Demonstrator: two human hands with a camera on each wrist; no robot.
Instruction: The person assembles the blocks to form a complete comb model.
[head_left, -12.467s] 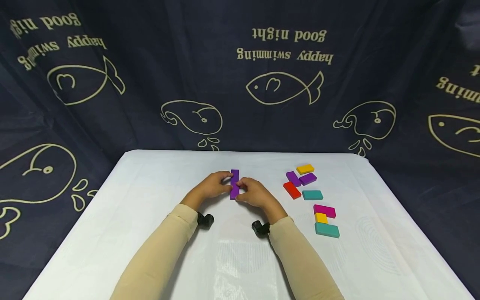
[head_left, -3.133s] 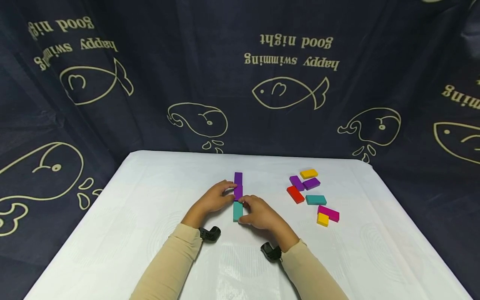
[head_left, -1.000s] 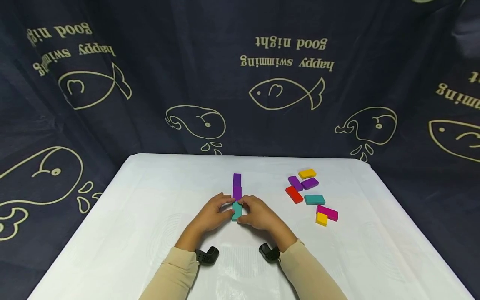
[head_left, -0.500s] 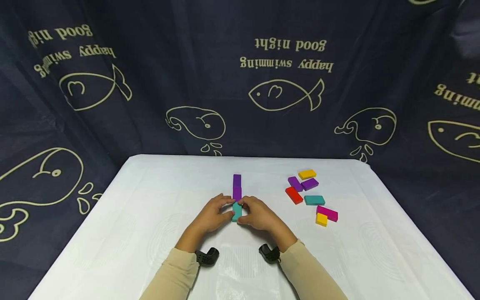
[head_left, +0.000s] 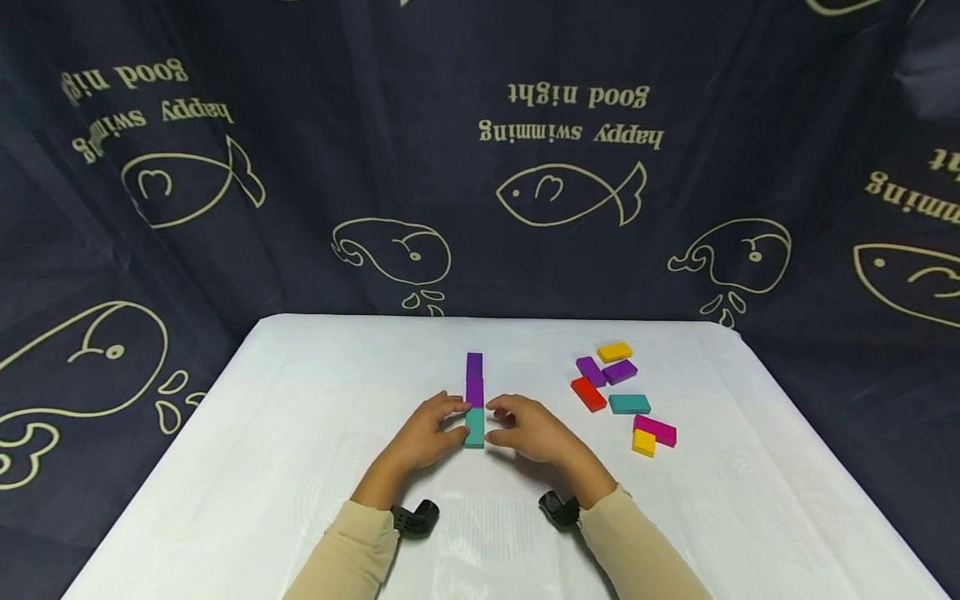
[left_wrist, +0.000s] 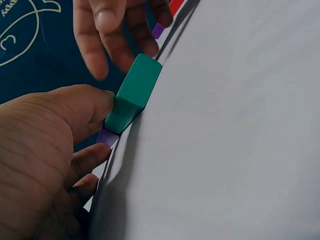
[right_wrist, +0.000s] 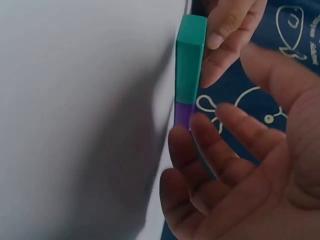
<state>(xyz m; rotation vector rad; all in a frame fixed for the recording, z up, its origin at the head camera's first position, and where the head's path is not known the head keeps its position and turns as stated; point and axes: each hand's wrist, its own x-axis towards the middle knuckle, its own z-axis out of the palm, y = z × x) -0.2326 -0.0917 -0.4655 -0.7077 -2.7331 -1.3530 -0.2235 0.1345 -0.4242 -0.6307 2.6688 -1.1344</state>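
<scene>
A teal block (head_left: 475,428) lies at the near end of a straight line with two purple blocks, a nearer one (head_left: 474,393) and a farther one (head_left: 474,365). My left hand (head_left: 427,432) is along the left side of the teal block. In the left wrist view its thumb (left_wrist: 102,104) touches the teal block, with the other fingers close to the purple end. On the opposite side, my right hand (head_left: 532,431) is held slightly apart from the row, fingers loosely bent and nothing between them. The right wrist view shows a gap between its thumb and the teal block (right_wrist: 190,70).
To the right on the white table (head_left: 360,350) lie loose blocks: a yellow one (head_left: 615,352), two purple ones, a red one (head_left: 588,395) and a teal one (head_left: 630,404). Nearer are a magenta block (head_left: 656,431) and a small yellow block (head_left: 643,443). A dark printed cloth hangs behind.
Since the oldest frame, a teal block from the right has joined the purple row's near end. Within the last half second my right hand let go of it and drew slightly right.
</scene>
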